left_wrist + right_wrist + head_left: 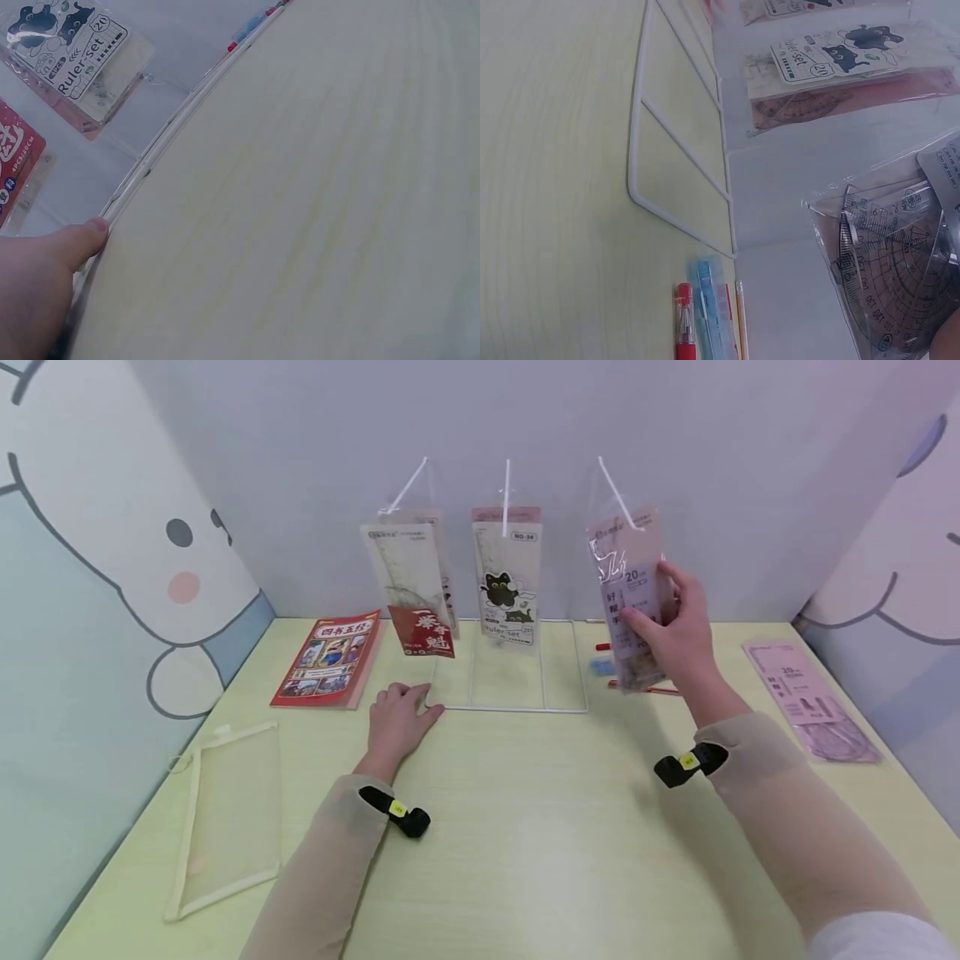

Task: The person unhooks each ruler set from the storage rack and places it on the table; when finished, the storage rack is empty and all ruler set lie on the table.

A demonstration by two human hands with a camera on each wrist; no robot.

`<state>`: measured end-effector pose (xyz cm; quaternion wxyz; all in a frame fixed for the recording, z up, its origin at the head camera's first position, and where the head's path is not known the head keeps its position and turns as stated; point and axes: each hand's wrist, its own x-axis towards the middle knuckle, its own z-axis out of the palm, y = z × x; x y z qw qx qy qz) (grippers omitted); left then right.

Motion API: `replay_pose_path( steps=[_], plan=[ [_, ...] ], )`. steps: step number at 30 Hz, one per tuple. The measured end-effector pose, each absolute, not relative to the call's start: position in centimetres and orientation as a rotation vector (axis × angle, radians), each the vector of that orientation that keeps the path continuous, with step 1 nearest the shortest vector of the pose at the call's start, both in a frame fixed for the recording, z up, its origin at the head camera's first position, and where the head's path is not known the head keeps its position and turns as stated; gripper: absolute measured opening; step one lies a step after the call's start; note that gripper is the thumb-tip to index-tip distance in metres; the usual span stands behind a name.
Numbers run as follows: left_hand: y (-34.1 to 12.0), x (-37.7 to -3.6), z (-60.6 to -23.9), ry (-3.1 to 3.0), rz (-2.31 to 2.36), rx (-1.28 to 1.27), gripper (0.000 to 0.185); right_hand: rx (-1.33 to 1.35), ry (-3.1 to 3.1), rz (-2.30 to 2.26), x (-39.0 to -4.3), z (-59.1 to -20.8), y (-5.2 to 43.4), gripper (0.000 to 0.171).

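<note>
My right hand (684, 631) grips a pink ruler-set packet (624, 556), thumb on its front and fingers at its right edge. The packet's top is at the right white hook (617, 493); whether the hook passes through its hole is unclear. In the right wrist view a protractor (896, 277) shows through the clear plastic. My left hand (396, 722) holds the front left corner of a white wire rack (510, 710), its thumb (91, 234) on the wire. A black-cat ruler-set packet (508, 581) hangs from the middle hook, and a red-and-white ruler packet (412, 585) from the left one.
Another pink packet (813, 697) lies at the table's right. Red pens (685, 322), a blue packaged item (711, 307) and a pencil (742, 322) lie beside the rack. At left are a red comic book (327, 658) and a mesh zip pouch (232, 814).
</note>
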<state>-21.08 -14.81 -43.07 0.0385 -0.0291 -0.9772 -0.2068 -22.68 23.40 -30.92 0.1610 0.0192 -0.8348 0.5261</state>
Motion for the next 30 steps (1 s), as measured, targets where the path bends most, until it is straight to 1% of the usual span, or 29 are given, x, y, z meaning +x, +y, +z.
replay_pose_path(
  steps=[9,19,30],
  plan=[
    [-14.8,-21.0,-42.9,-3.008,-0.639,-0.081,0.056,0.103,-2.395,1.479,-21.1,-30.4,24.1,0.073],
    [-14.6,-21.0,-43.0,-3.014,-0.632,-0.075,0.056,0.173,-2.403,1.399,-19.5,-30.8,25.1,0.073],
    [-14.6,-20.8,-42.8,-3.0,-0.632,-0.086,0.056,0.177,-2.364,1.347,-18.0,-30.5,25.8,0.073]
  ],
)
